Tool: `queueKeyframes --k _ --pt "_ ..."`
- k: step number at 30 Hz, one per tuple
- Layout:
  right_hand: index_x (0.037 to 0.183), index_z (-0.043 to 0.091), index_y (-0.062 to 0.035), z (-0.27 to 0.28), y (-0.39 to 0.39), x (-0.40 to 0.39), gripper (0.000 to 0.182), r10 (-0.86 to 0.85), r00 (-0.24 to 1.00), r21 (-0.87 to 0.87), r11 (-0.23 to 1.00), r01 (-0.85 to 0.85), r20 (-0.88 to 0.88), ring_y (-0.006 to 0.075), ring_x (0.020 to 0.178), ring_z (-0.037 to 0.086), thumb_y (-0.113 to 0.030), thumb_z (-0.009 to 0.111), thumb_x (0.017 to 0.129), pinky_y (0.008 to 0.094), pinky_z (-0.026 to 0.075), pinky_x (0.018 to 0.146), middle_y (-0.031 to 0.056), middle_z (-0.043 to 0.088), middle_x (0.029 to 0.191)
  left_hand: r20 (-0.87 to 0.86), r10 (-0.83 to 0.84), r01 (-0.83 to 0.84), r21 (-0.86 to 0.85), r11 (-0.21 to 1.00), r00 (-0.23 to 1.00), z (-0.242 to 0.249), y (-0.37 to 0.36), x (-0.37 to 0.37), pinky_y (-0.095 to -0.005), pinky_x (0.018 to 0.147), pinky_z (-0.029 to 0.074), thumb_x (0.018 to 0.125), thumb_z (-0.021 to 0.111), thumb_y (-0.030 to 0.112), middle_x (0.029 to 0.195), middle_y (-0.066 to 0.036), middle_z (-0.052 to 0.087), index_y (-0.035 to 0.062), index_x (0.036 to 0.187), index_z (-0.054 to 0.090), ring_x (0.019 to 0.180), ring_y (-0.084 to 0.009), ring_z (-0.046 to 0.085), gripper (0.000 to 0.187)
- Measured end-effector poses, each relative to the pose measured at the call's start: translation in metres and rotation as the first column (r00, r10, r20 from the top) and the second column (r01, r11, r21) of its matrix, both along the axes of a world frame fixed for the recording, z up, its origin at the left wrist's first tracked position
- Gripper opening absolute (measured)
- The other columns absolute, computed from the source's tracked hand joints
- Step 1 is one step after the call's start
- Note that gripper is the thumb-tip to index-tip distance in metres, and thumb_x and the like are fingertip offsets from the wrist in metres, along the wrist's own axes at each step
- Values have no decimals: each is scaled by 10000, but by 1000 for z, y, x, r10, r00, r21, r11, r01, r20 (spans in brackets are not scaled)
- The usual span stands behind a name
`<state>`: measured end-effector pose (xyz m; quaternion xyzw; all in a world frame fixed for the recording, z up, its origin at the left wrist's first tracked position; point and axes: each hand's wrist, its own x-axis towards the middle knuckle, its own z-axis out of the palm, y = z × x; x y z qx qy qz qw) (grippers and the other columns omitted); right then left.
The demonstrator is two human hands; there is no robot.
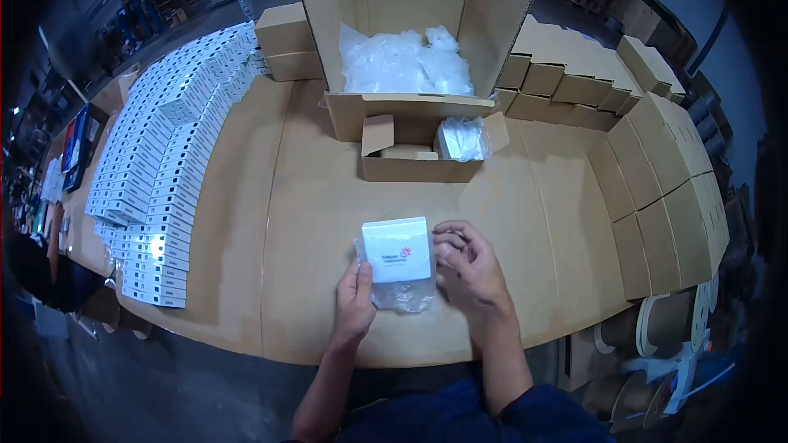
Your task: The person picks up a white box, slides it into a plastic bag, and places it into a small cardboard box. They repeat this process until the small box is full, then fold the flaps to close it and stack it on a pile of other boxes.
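Hands meet near the front edge of the cardboard-covered surface (312, 197). The left hand (355, 305) has its grip closed on the lower left edge of a small white box (397, 248) printed with a red mark, thumb pressed up against its side. The right hand (468, 267) curls its fingers at the box's right edge; whether it pinches the box or only the clear plastic bag (402, 295) is hard to tell. The bag hangs crumpled under the box, touching both hands.

Just beyond, a small open brown carton (414, 166) holds a plastic-wrapped item (462, 138). Behind it stands a large open carton (410, 107) filled with more clear plastic bags (405, 61). Rows of white boxes (164, 156) lie stacked at the left, and plain brown boxes (648, 164) line the right and far side.
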<state>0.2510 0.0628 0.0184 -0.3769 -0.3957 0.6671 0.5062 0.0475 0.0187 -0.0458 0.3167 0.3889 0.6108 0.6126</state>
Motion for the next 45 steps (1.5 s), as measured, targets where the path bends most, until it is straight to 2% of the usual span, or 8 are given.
queueKeyframes --k 5,13,18,23,26,29,42,45 --pt "1109 652 1 -11 -14 -12 111 -101 990 -110 990 90 -101 84 865 645 -52 674 1014 237 508 780 43 723 951 -99 -65 72 62 995 993 0 5 -6 -322 1013 503 1157 372 293 1243 -106 674 -46 1379 560 1139 -151 632 447" --pt "1067 633 15 -17 -13 -11 102 -88 995 227 969 98 -54 196 1099 659 -75 655 1025 343 505 1007 218 695 1254 -327 13 103 335 936 945 16 11 -9 -431 1162 404 1151 329 305 1378 -206 588 -72 1496 442 1297 -298 570 524" --pt "1242 551 5 -17 -19 -23 307 -59 962 90 992 86 -267 241 1160 659 -152 688 1017 370 513 1031 235 670 1318 -172 -109 140 186 973 979 16 7 -9 -477 1128 457 1150 326 365 1387 -189 569 -43 1522 412 1310 -306 562 558" --pt "1400 481 15 -18 -26 -24 531 -19 997 111 993 28 -78 191 1159 651 -62 754 951 329 537 1001 181 671 1290 277 -165 146 86 985 947 20 5 -3 -457 1087 498 1144 405 307 1388 -152 560 -15 1560 344 1308 -257 560 530" --pt "1387 521 35 -23 -28 -25 515 -51 999 94 994 50 16 161 1160 640 43 743 923 308 543 996 142 675 1245 -177 -101 135 191 972 979 10 2 1 -462 1044 546 1126 470 248 1387 -146 561 0 1539 358 1294 -256 577 495" --pt "1352 563 55 -20 -29 -26 458 -64 998 121 991 61 22 182 1163 644 83 718 923 323 534 1014 139 683 1222 -62 -189 186 -57 981 980 38 3 0 -428 995 591 1105 521 213 1355 -144 584 11 1491 424 1230 -247 624 446" --pt "1093 712 30 -15 -21 -17 136 -265 963 309 913 267 -49 250 1226 632 -57 688 991 375 488 1072 227 640 1378 -40 -10 7 -75 997 999 32 7 -2 -390 912 638 1118 500 231 1117 -140 695 -43 1107 675 1027 -236 723 325" --pt "1078 774 -23 -19 -21 -7 157 -71 983 445 896 -12 170 278 1260 615 -26 725 928 399 468 1091 218 608 1430 -57 -4 0 -82 997 998 31 6 0 -410 903 641 1117 499 234 1112 -142 697 -37 1107 665 1018 -241 727 318"
